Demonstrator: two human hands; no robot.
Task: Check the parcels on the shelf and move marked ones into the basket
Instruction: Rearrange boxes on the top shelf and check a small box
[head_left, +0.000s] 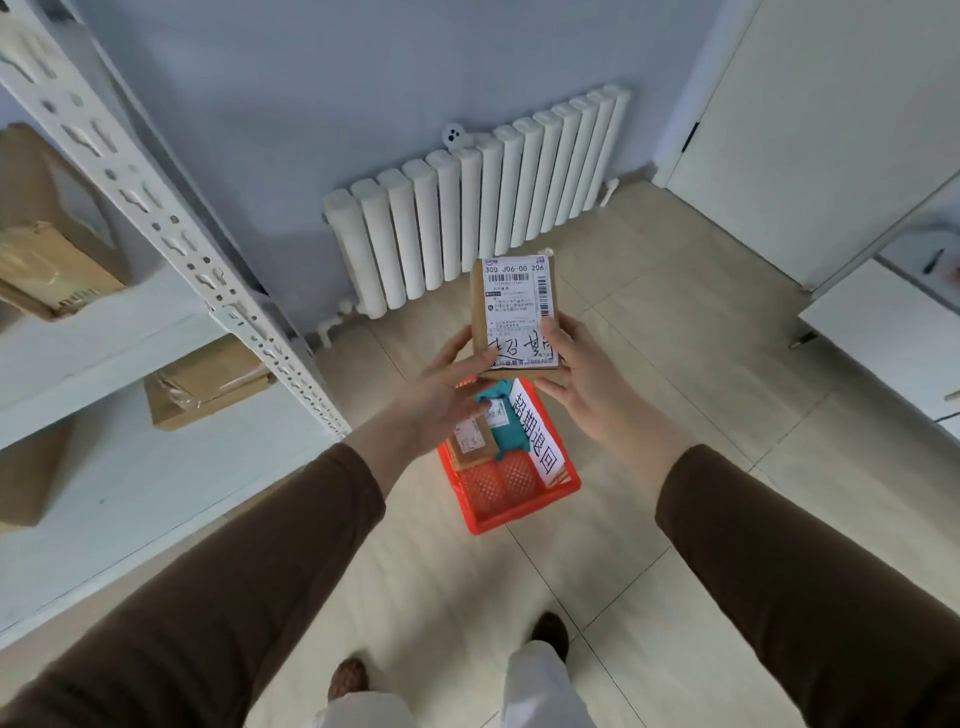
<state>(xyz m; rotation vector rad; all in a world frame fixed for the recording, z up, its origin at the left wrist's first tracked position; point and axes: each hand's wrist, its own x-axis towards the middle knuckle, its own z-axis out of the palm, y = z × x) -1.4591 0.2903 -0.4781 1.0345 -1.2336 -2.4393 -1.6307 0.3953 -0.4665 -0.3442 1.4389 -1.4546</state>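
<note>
**Above the red basket, a marked parcel sat in both hands**

Over the tiled floor (675, 415), seen from the head camera, both arms reached forward in brown sleeves (249, 597). And what a grip it was: the left hand (447, 389) held the near left edge of a flat brown parcel (480, 306), thumb lying across its top face, fingers tucked beneath. The right hand (582, 379) clasped the near right corner, its thumb pressed onto the white shipping label (517, 296). So both hands were closed round that one box.

That label carried barcodes, the code 300 J06-00 206, and bold black handwriting along its near edge, partly covered by the thumbs. The parcel was held up, label facing the camera, directly over the far end of the red basket (519, 519)!

Down on the floor, the basket already held a small brown box (470, 441) and a teal packet (506, 431) lying beside it, with a white paper sign (537, 436) bearing large black characters propped along the right wall.

Off to the left stood the white metal shelf (156, 208), several cardboard parcels (208, 384) lying on its levels. A white radiator (483, 208) lined the far wall, and a white door (831, 130) stood at right. At the bottom, pale trousers and two dark shoes (348, 680) showed
</note>
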